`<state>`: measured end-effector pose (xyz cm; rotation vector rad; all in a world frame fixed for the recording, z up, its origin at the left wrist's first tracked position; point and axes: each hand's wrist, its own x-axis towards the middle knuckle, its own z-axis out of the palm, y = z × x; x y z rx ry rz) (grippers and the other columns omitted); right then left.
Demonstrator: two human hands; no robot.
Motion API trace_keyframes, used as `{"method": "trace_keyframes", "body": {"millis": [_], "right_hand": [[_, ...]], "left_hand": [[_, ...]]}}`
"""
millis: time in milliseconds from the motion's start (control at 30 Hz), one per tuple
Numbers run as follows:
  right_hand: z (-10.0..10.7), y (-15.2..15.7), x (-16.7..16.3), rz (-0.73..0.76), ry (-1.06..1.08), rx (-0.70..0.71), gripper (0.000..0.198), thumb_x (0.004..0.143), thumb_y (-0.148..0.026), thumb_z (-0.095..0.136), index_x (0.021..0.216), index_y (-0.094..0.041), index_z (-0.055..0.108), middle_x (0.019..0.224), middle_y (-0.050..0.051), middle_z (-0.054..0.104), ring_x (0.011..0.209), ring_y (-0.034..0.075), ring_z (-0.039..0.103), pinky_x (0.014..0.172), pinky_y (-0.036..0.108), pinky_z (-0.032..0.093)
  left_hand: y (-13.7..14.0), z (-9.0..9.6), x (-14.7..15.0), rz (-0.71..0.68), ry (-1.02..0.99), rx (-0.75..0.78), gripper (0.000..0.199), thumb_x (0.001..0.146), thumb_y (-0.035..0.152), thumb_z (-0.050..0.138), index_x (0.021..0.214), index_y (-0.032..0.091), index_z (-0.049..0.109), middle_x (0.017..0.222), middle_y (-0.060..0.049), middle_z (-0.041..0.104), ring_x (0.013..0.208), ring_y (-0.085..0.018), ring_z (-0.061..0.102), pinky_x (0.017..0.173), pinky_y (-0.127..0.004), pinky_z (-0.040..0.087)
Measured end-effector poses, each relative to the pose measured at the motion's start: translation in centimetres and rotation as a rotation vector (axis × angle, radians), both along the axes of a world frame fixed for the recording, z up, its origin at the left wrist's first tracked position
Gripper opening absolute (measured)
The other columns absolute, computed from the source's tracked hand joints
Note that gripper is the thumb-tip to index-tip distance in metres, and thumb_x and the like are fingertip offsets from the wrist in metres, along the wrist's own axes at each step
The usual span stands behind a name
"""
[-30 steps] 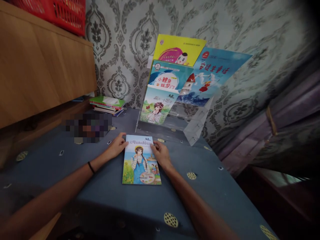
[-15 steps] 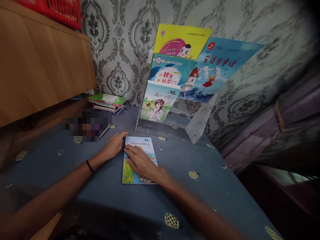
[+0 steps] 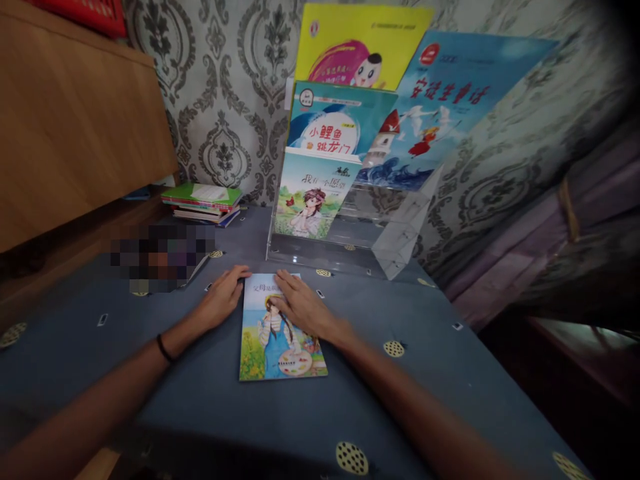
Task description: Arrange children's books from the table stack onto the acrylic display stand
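A children's picture book [image 3: 280,343] lies flat on the cloth-covered table, its cover showing a figure in blue overalls with a paint palette. My right hand [image 3: 305,303] rests open across the upper right of the cover, fingers stretched out over the title. Beside the book's upper left edge, my left hand [image 3: 220,300] lies on the cloth with its fingers extended; it holds nothing. A black band circles the left wrist. Beyond the book stands a clear display rack [image 3: 400,243]. It carries a yellow book [image 3: 365,40], two smaller books and a blue book [image 3: 450,113].
A stack of books [image 3: 205,203] sits at the back left, below a wooden cabinet [image 3: 85,127]. A blurred-out dark item [image 3: 160,257] lies left of my left hand. A red basket [image 3: 95,17] tops the cabinet. A curtain [image 3: 525,267] hangs at the right.
My right hand has slid from the book's left edge toward its upper right, uncovering the figure on the cover. My left hand has moved slightly away from the book's edge. The view has shifted.
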<state>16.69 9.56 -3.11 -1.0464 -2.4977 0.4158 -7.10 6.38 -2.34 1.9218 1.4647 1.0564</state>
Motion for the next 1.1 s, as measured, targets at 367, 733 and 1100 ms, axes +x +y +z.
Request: {"method": "trace_keyframes", "body": {"millis": [367,733,1100], "right_hand": [[0.0,2.5,3.6,-0.060,0.306,-0.152,0.057,0.102,-0.054,0.033,0.140,-0.019,0.059,0.142,0.010,0.062,0.133,0.026,0.057,0.114,0.047,0.042],[0.1,2.9,4.2,-0.035,0.356,-0.201,0.057,0.104,-0.055,0.033,0.143,-0.019,0.055,0.146,0.008,0.059,0.135,0.024,0.054,0.116,0.044,0.038],[0.0,1.8,4.2,-0.053,0.306,-0.171,0.058,0.104,-0.054,0.031,0.141,-0.018,0.057,0.145,0.009,0.059,0.138,0.027,0.050,0.118,0.047,0.035]], "left_hand": [[-0.8,0.8,1.9,-0.182,0.450,0.036,0.046,0.096,0.035,0.050,0.138,0.017,0.056,0.155,-0.015,0.047,0.151,-0.030,0.031,0.125,-0.051,0.009],[-2.7,2.3,9.3,-0.661,0.367,-0.104,0.059,0.096,0.040,0.057,0.149,0.018,0.046,0.162,-0.013,0.033,0.154,-0.029,0.021,0.125,-0.048,-0.001],[-6.5,3.2,11.4,-1.053,0.459,-0.022,0.058,0.101,0.038,0.054,0.154,0.022,0.037,0.161,-0.009,0.036,0.151,-0.026,0.029,0.128,-0.050,0.010]]}}
